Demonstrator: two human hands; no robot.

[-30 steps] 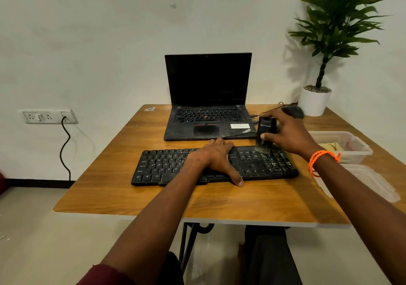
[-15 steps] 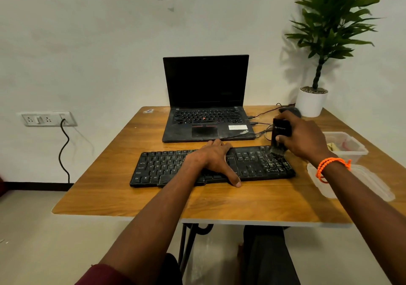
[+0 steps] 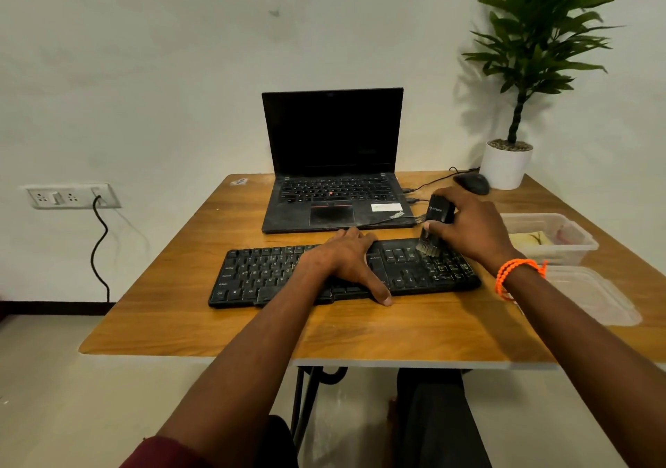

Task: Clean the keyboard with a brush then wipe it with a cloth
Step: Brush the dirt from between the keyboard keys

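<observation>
The flat black plastic keyboard lies lengthwise across the near middle of the wooden table, its key tops dull and lightly dusted. I have my left hand spread palm-down over its centre keys, fingers extended toward the far edge, thumb angled down over the front edge with its tip on the wood; it grasps nothing, only presses flat. My right hand is curled around the small black block-shaped brush, thumb on its near face and fingers wrapped behind. The brush stands nearly upright, slightly tilted, and its short grey bristles touch the keys between the navigation cluster and the number pad at the keyboard's right end. An orange beaded cord bracelet circles the right wrist.

Just behind the keyboard sits an open black laptop, matte, with a dark screen and a red pointing stick among its keys. A black rounded mouse rests at the far right, beside a white cylindrical pot holding a green leafy plant. To the right, a clear plastic rectangular tub holds pale contents I cannot identify; its clear lid lies flat in front of it.
</observation>
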